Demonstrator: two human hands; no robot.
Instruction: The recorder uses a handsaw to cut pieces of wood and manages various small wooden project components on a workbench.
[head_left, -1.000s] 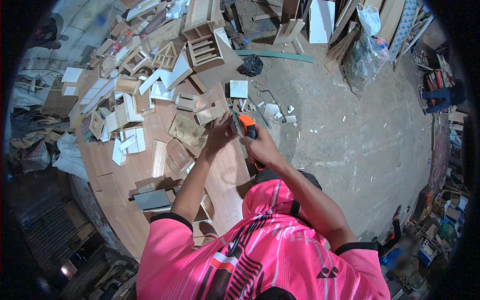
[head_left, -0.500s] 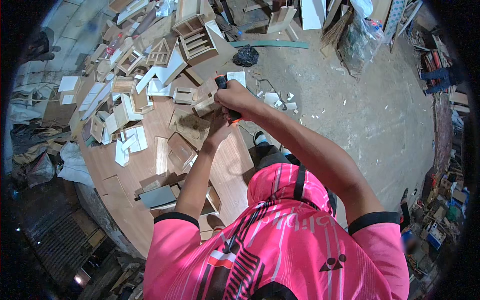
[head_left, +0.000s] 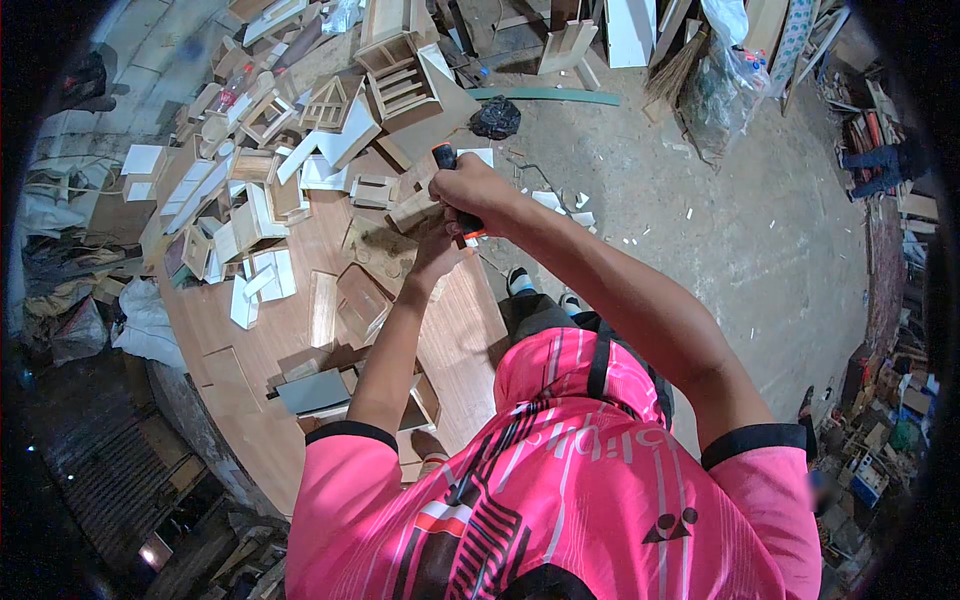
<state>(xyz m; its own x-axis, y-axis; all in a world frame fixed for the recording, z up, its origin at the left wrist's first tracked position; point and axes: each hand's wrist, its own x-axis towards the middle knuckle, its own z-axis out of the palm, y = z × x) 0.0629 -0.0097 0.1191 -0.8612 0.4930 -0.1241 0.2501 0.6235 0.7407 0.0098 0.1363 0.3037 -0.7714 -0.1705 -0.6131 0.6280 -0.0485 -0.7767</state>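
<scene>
My right hand [head_left: 472, 188] is wrapped around a black stick-shaped tool [head_left: 468, 222] with orange at its ends. The tool stands out above and below the fist; its exact kind does not show. Just below, my left hand [head_left: 437, 250] is closed by the tool's lower end, its fingertips partly hidden. Beside both hands is a pale wooden block [head_left: 412, 212]; whether my left fingers touch it I cannot tell. Under and beside my left hand lies a board with a dark brown patch [head_left: 385, 243], and nearer me an open wooden box [head_left: 362, 300].
The wooden tabletop [head_left: 462, 345] carries a heap of small wooden frames and white boards [head_left: 262, 215] at the left. A grey-topped box [head_left: 312, 393] sits by my left forearm. A black plastic bag [head_left: 495, 117], a broom [head_left: 680, 75] and white scraps lie on the concrete floor [head_left: 720, 250].
The tool and my right hand have shifted very slightly right and tilted a little. Both hands stay close together, with the same grip. The whole view has moved slightly.
</scene>
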